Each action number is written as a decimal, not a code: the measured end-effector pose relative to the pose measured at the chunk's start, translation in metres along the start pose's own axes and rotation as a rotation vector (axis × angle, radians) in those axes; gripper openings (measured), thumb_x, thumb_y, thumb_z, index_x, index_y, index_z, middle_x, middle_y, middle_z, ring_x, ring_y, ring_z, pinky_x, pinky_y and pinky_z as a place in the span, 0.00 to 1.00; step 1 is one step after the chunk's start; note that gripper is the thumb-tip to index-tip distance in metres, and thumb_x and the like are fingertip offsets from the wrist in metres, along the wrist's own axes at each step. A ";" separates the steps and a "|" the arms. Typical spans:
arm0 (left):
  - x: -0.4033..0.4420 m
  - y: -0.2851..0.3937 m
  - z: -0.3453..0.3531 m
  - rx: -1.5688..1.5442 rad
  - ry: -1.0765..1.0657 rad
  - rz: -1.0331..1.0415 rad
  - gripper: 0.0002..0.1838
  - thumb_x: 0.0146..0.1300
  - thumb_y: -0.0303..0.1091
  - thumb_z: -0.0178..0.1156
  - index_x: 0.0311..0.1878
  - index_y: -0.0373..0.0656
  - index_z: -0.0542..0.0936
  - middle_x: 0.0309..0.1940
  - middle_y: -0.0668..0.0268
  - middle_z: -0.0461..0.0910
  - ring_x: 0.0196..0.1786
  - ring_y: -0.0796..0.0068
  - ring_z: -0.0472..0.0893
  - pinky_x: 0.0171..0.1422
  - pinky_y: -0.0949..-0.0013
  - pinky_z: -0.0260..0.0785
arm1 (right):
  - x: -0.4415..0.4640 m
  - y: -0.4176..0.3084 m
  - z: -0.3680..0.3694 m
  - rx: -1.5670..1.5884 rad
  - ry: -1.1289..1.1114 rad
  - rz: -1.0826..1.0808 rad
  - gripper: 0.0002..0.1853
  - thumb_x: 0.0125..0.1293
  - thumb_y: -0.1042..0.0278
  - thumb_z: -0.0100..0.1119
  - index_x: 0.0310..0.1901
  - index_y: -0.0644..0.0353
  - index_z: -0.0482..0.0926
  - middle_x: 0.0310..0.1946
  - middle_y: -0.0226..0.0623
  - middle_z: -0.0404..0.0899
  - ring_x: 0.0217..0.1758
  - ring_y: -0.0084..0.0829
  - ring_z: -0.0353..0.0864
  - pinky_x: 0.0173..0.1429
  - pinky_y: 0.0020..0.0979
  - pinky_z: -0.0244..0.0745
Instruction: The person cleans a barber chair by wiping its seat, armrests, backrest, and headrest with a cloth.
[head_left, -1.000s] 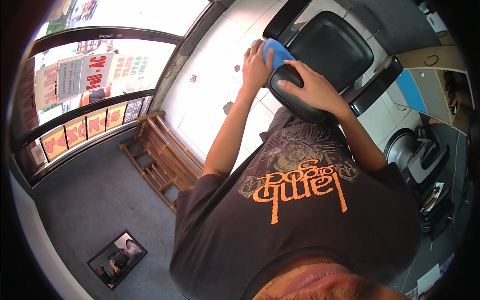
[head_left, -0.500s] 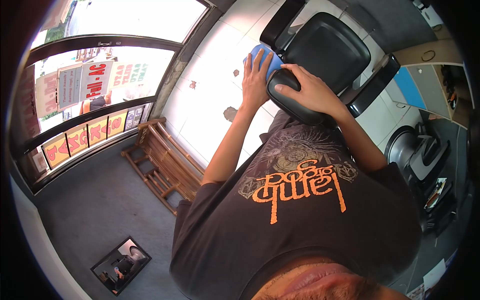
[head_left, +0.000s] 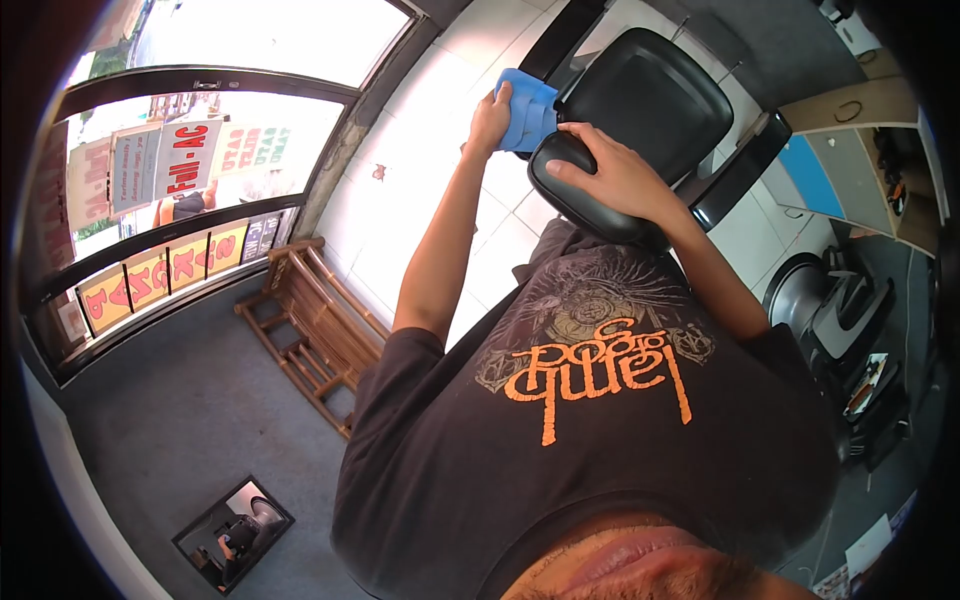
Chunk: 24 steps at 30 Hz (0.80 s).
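My left hand [head_left: 488, 120] grips a folded blue cloth [head_left: 527, 112], with the thumb along its left edge. The cloth hangs beside the near left corner of a black padded chair [head_left: 648, 100]. My right hand [head_left: 625, 182] lies on the chair's rounded black headrest [head_left: 575, 200], with its fingers apart and its thumb stretched to the left. The fingertips reach over the far edge of the pad. Black armrests flank the chair on both sides.
A bamboo bench [head_left: 318, 330] stands at the left, below a glass door [head_left: 205, 84] with signs. A framed mirror [head_left: 235, 533] is at the lower left. At the right are a cabinet [head_left: 862, 185] and another black chair [head_left: 830, 305].
My left hand has moved back from the chair's side, from lying spread over the cloth to gripping its left edge. The cloth now hangs more unfolded. My right hand stays on the headrest.
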<state>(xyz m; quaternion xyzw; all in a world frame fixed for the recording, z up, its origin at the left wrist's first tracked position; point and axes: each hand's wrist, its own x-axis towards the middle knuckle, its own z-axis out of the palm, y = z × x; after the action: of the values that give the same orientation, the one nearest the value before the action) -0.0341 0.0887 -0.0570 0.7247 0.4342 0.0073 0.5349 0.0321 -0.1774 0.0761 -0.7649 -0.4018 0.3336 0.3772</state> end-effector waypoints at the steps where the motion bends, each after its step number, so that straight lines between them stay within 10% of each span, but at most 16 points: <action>1: -0.009 0.005 0.001 0.093 0.064 0.063 0.36 0.79 0.58 0.46 0.72 0.33 0.76 0.69 0.46 0.78 0.70 0.41 0.77 0.78 0.50 0.64 | -0.001 0.000 0.000 -0.006 0.001 0.002 0.45 0.68 0.28 0.61 0.74 0.57 0.69 0.69 0.57 0.75 0.70 0.58 0.78 0.72 0.52 0.73; 9: -0.121 0.008 0.014 0.567 0.240 0.810 0.27 0.77 0.41 0.58 0.75 0.44 0.73 0.78 0.51 0.67 0.81 0.35 0.60 0.83 0.40 0.56 | -0.003 -0.003 0.001 0.021 0.016 0.015 0.45 0.67 0.28 0.62 0.73 0.58 0.71 0.69 0.54 0.76 0.71 0.56 0.78 0.73 0.50 0.73; 17: -0.063 0.022 0.004 0.371 0.125 0.646 0.25 0.80 0.48 0.48 0.64 0.39 0.82 0.67 0.51 0.79 0.71 0.41 0.74 0.77 0.48 0.63 | -0.008 -0.014 -0.005 0.014 -0.001 0.068 0.39 0.70 0.37 0.65 0.73 0.55 0.71 0.68 0.46 0.78 0.72 0.49 0.78 0.73 0.45 0.71; 24: 0.039 0.006 -0.003 0.243 -0.289 0.020 0.30 0.77 0.51 0.51 0.60 0.30 0.83 0.55 0.45 0.86 0.58 0.49 0.85 0.68 0.53 0.73 | -0.006 -0.021 -0.009 0.023 -0.031 0.119 0.39 0.69 0.38 0.65 0.75 0.50 0.69 0.67 0.44 0.79 0.70 0.48 0.79 0.73 0.45 0.73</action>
<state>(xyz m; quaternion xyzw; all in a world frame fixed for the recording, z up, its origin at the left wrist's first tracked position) -0.0080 0.1156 -0.0688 0.7818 0.3432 -0.1442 0.5002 0.0288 -0.1772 0.0995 -0.7779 -0.3575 0.3720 0.3588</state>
